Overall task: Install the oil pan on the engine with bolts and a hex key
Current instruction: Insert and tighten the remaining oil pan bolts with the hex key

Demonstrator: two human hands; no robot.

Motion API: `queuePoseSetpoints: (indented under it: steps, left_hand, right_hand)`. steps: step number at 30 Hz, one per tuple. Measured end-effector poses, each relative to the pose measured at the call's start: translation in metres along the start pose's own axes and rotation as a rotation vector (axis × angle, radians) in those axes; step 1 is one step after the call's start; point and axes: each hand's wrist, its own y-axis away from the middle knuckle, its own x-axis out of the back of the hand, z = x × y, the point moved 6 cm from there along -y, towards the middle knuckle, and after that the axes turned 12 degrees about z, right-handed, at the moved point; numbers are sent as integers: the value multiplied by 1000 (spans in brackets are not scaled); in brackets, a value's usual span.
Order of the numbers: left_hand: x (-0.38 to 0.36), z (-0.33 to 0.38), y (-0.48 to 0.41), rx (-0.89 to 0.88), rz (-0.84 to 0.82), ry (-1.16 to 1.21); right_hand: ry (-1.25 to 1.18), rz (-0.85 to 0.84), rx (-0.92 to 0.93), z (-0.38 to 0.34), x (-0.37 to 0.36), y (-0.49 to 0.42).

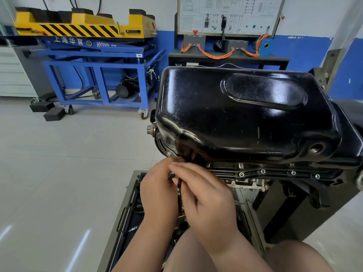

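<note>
The left hand (157, 195) and right hand (208, 205), touching, both curl round a dark tool (179, 193) between them. Just above their fingertips sits the oil pan (245, 114).

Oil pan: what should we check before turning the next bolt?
1. Oil pan rests on engine: ok.
2. Four bolts sit along the pan's near edge: ok.
3. Those bolts tight: cannot tell.
4. Left hand and right hand hold dark tool: ok.
5. Tool tip in a bolt: cannot tell, hands hide it.
6. Drain hole plugged: not ok, open.
</note>
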Motion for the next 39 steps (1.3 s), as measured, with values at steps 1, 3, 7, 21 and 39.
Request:
queuePoseSetpoints:
  steps: [1, 3, 7, 21, 39]
  left_hand:
    - [0, -1, -1, 15, 7, 21]
    - [-1, -1, -1, 20, 15, 40]
    - [-3, -3, 0, 75, 31, 43]
    - [4, 5, -1, -57, 72, 43]
    - [3, 7, -5, -59, 54, 0]
  right_hand:
    - [20, -7, 29, -1, 0, 0]
    - [55, 27, 41, 1, 3, -2]
    - [57, 145, -37, 7, 8, -1]
    - [-30, 0, -22, 7, 3, -1]
    - [51, 77, -23, 4, 2, 2]
